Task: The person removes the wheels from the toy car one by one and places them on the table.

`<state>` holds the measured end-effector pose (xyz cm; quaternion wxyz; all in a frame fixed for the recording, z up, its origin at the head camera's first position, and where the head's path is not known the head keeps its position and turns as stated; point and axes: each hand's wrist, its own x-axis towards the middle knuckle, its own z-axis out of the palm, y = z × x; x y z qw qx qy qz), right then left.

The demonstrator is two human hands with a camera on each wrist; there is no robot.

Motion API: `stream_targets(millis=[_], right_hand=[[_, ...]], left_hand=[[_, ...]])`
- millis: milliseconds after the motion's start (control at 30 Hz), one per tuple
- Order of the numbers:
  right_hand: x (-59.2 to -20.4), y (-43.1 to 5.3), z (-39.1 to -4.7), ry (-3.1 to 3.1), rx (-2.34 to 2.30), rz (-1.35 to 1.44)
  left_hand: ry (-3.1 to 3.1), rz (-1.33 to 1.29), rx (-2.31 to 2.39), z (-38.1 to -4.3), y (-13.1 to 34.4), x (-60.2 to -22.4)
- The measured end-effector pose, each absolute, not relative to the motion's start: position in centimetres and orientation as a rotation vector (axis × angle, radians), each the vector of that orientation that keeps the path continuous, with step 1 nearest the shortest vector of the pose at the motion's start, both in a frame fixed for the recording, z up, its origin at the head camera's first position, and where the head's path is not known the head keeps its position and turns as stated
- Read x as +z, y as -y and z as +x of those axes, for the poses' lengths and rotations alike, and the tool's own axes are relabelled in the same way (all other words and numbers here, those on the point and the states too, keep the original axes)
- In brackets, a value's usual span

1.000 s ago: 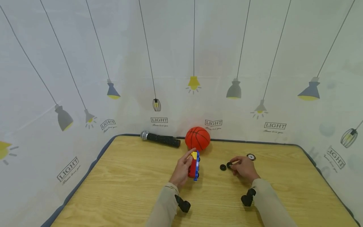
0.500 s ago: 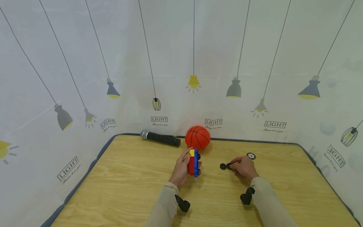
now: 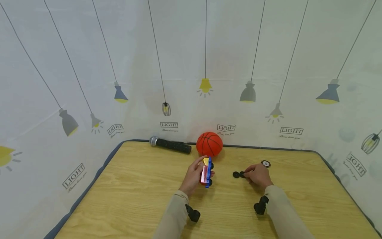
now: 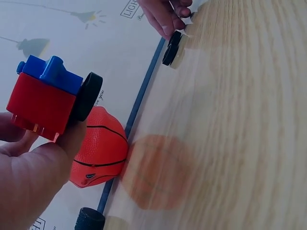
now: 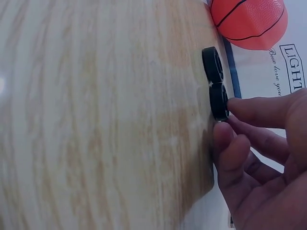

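Note:
In the head view my left hand (image 3: 193,176) holds a toy car (image 3: 206,172) above the table, tilted on end. It has red and yellow block parts, a blue chassis and black wheels. The left wrist view shows its red block (image 4: 41,103) and a black wheel (image 4: 87,97) close up, with fingers and thumb underneath. On the right, my right hand (image 3: 259,175) has its fingertips at the edge of a small black wheel (image 5: 219,101) lying flat on the table. A second black wheel (image 5: 212,64) lies against it.
Near the back edge an orange toy basketball (image 3: 209,144) sits beside a black microphone (image 3: 171,145) with a silver head. Beyond my right hand lies a round black-and-white disc (image 3: 265,163). Patterned sheeting (image 3: 179,66) rises behind the wooden table (image 3: 134,199).
The wheel at my right fingertips was slightly tilted and now lies flat beside the other one. My left hand has turned the toy car a little while keeping its grip.

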<state>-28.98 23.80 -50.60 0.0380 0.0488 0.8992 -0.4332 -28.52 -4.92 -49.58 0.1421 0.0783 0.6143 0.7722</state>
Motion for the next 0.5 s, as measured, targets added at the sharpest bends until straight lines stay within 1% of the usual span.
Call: stream_targets(millis=[267, 500], right_hand=[[-50.1, -23.9, -28.7, -2.855, -1.231, 0.122], [-48.2, -23.0, -28.4, -2.802, -1.352, 0.165]], left_hand=[[-1.857, 0.183, 2.174, -28.2, 4.6, -49.2], [-1.953, 0.213, 2.136, -28.2, 4.5, -49.2]])
